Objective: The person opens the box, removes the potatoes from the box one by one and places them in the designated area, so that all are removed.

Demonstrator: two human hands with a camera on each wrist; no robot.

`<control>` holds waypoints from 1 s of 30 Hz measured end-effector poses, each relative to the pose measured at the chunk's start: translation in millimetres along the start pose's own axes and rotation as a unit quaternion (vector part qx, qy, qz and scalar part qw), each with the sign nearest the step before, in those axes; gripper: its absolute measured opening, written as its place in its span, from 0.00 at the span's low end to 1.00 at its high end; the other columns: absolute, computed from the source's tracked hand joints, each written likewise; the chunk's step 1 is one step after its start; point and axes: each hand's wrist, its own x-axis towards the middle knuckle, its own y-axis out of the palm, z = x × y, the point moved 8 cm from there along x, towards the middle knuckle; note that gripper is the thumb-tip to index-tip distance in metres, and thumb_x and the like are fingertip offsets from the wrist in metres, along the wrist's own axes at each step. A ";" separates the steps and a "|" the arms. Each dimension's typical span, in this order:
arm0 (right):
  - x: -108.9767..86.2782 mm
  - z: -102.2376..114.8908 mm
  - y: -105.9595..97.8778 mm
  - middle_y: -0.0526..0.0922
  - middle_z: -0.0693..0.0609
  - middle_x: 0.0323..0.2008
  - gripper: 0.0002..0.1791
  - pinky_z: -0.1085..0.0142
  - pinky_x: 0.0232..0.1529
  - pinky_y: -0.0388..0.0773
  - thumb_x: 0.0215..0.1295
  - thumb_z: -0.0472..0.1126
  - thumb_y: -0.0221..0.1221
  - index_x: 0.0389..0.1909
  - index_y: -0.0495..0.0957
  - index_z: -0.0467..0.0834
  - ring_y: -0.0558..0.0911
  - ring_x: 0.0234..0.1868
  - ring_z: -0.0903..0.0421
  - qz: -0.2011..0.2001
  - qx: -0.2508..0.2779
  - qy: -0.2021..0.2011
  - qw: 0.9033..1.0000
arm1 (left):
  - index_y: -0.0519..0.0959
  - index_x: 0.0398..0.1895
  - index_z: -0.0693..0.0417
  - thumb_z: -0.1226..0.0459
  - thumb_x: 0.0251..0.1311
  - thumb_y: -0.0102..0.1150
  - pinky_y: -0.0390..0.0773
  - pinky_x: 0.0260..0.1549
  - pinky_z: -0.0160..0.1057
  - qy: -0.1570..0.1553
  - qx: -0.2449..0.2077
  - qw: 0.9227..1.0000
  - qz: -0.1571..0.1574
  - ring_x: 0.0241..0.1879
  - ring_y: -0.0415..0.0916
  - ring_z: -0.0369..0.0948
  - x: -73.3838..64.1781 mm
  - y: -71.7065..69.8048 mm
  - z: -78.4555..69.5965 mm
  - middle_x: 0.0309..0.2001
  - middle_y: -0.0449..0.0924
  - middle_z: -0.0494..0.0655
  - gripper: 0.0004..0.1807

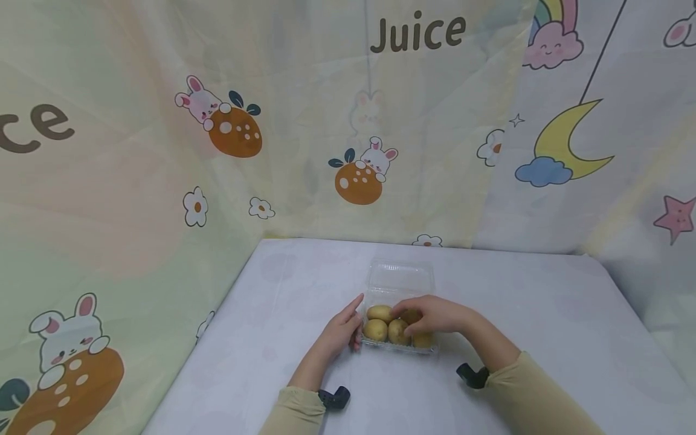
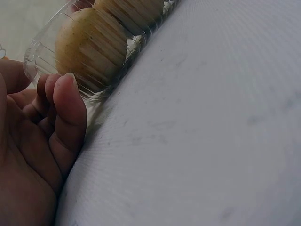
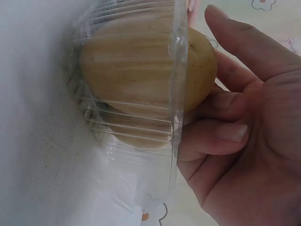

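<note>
A clear plastic clamshell box [image 1: 399,349] holds several yellow-brown potatoes [image 1: 375,330] set close together. My left hand [image 1: 344,329] rests by its left wall, index finger straight along the side. In the left wrist view the bent fingertips [image 2: 68,89] of that hand touch or nearly touch the box corner. From the right, my right hand [image 1: 435,314] reaches over the box, thumb and fingers around a rear potato [image 1: 411,316] that it partly hides. A front potato [image 3: 141,66] shows through the wall in the right wrist view; the curled fingers [image 3: 233,132] lie by the rim.
The box's transparent lid [image 1: 401,275] stands open behind it. A white cloth covers the table [image 1: 283,290]. Printed curtains [image 1: 304,121] rise along the left, back and right. Black wrist devices [image 1: 334,397] sit at both cuffs.
</note>
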 end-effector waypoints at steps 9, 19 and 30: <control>2.7 -0.6 0.8 0.79 0.61 0.58 0.23 0.44 0.65 0.71 0.59 0.47 0.69 0.57 0.79 0.58 0.74 0.64 0.53 0.001 -0.009 0.012 1.000 | 0.60 0.74 0.26 0.54 0.75 0.45 0.82 0.23 0.40 0.002 0.006 1.000 -0.002 0.21 0.74 0.41 0.1 0.0 -1.3 0.27 0.73 0.45 0.26; 6.1 2.0 2.9 0.82 0.60 0.54 0.21 0.48 0.62 0.74 0.56 0.44 0.71 0.52 0.82 0.56 0.78 0.57 0.55 -0.022 -0.055 0.014 0.998 | 0.61 0.74 0.26 0.54 0.75 0.45 0.82 0.23 0.39 0.006 0.003 1.000 -0.005 0.21 0.73 0.41 -2.4 0.6 -4.4 0.27 0.73 0.46 0.26; 8.7 7.2 5.0 0.81 0.63 0.46 0.22 0.55 0.53 0.78 0.52 0.44 0.74 0.50 0.84 0.53 0.77 0.48 0.60 -0.026 -0.087 0.013 0.996 | 0.60 0.74 0.25 0.54 0.75 0.45 0.82 0.22 0.40 0.005 0.005 1.000 -0.006 0.21 0.73 0.41 -3.4 1.1 -5.5 0.27 0.73 0.45 0.26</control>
